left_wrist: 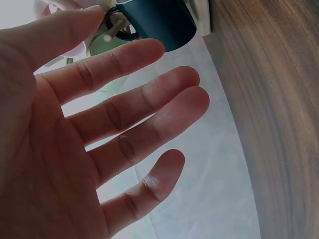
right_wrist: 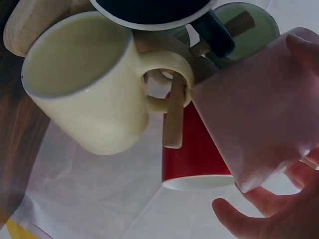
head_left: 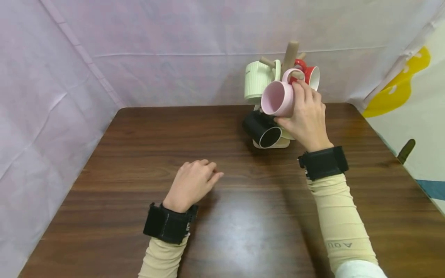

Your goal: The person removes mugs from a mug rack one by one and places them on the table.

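A pink mug point(head_left: 278, 98) is gripped by my right hand point(head_left: 307, 112), its mouth facing left and its handle close by a peg of the wooden mug rack point(head_left: 290, 54). On the rack hang a pale green ribbed mug point(head_left: 256, 81) at upper left, a red mug point(head_left: 314, 77) behind my right hand, and a black mug point(head_left: 259, 127) low down. A cream mug point(right_wrist: 89, 84) hangs from a lower peg in the right wrist view, mostly hidden in the head view. My left hand point(head_left: 194, 181) hovers over the table, fingers loosely bent and holding nothing.
The brown wooden table point(head_left: 146, 146) runs back to a pale cloth backdrop point(head_left: 174, 54). The rack stands near its back edge, right of centre. At the right hangs a white cloth with a yellow shape point(head_left: 399, 92).
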Demonstrator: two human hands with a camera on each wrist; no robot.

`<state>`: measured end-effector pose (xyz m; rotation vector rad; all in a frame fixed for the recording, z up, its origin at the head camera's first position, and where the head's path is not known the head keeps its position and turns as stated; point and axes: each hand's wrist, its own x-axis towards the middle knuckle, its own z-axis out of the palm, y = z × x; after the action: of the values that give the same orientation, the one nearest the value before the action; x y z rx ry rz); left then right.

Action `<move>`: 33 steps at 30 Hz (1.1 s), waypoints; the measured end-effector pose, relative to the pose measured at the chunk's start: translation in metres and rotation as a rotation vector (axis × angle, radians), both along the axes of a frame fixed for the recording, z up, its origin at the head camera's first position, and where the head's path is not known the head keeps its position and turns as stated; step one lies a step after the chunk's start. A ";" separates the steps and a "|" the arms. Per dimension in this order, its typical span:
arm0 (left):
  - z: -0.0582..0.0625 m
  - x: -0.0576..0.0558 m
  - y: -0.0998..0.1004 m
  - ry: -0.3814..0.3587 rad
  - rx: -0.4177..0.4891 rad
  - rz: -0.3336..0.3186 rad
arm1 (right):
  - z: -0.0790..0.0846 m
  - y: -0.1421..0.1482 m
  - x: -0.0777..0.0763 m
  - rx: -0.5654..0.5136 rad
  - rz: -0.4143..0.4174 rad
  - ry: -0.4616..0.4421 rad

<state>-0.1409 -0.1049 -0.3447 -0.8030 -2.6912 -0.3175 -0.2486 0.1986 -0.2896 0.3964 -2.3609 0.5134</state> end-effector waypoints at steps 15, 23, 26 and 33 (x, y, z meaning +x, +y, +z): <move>-0.003 -0.004 0.001 -0.033 -0.002 0.019 | -0.006 -0.002 -0.006 0.017 -0.022 0.042; -0.003 -0.006 0.001 -0.004 -0.009 0.004 | -0.006 0.000 -0.007 0.010 0.001 0.081; -0.003 -0.006 0.002 -0.001 -0.017 -0.003 | -0.005 -0.001 -0.007 -0.005 0.008 0.064; -0.003 -0.007 0.004 -0.019 -0.029 -0.008 | -0.004 -0.004 -0.008 -0.019 0.008 0.033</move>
<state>-0.1480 -0.1011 -0.3476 -0.8240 -2.7168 -0.2899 -0.2562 0.1951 -0.2933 0.4028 -2.3222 0.5283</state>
